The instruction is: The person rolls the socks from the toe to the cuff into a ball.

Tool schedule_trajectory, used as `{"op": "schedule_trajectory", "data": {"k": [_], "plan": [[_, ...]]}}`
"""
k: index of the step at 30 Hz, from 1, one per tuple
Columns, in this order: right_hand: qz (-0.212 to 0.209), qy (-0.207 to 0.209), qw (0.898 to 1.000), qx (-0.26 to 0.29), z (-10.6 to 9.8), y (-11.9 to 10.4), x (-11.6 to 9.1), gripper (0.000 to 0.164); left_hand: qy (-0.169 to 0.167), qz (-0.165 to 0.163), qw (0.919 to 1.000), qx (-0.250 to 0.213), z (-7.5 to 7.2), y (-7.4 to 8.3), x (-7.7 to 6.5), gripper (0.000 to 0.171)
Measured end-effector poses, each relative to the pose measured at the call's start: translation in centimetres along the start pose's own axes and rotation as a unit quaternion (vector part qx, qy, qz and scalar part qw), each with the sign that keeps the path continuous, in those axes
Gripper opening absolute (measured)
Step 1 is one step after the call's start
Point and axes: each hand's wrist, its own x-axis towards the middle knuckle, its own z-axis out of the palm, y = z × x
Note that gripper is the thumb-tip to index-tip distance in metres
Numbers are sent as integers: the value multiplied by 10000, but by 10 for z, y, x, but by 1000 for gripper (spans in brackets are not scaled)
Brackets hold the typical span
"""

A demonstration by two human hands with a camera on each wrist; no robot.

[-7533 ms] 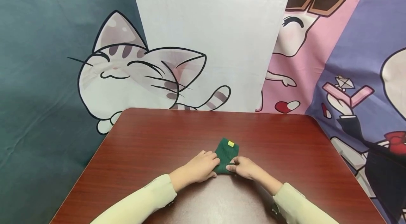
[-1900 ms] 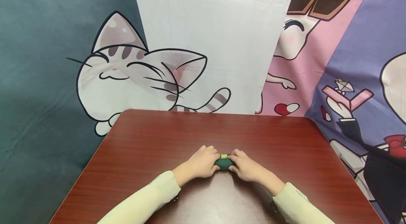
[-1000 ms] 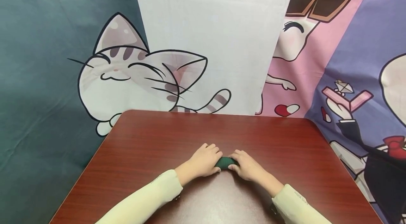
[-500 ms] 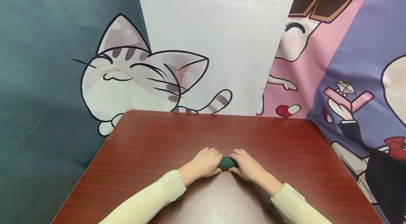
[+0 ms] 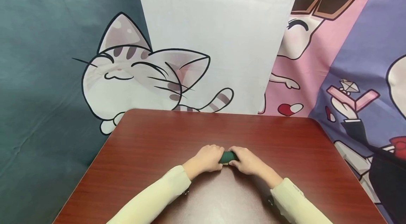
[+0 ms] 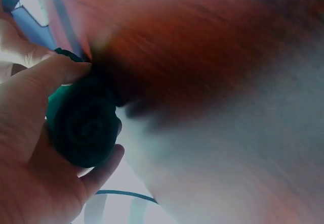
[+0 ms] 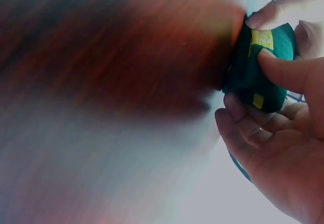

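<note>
A dark green cloth (image 5: 228,157) with a yellow label is wound into a short roll between my hands, at the middle of the table in the head view. My left hand (image 5: 210,158) grips its left end, thumb on the near side. The right hand (image 5: 247,161) grips the other end in the same way. In the left wrist view the end of the rolled cloth (image 6: 87,125) shows a spiral of layers. Two yellow patches are visible on the rolled cloth (image 7: 260,77) in the right wrist view. My fingers cover parts of both ends.
The reddish-brown wooden table (image 5: 152,135) spreads around the hands, with a bright glare near its front. Behind it hangs a backdrop (image 5: 206,16) printed with a cartoon cat and other figures.
The cloth lay as a flat folded piece seven seconds ago and is now rolled up. Over the last half second both hands and the roll have shifted slightly upward in the head view.
</note>
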Motion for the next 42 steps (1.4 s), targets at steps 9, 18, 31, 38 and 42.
{"op": "schedule_trajectory", "data": {"k": [9,18,31,38,42], "plan": [[488,337,9860,1558,-17,-6,5,27,239,-311,9856,-1647,-17,-16,-6,28],[963,702,9476,2964,-31,-31,5,38,473,-377,9194,-3887,-36,-21,-32,17],[715,621,9022,4208,-37,-54,9,39,-186,-524,7628,-6443,-45,-16,-58,31],[197,389,8618,5054,-38,-62,11,32,-370,-159,7299,-6824,-49,-9,-67,39],[-74,379,8458,5321,-37,-65,12,26,-337,80,7377,-6742,-52,-6,-72,43]]}}
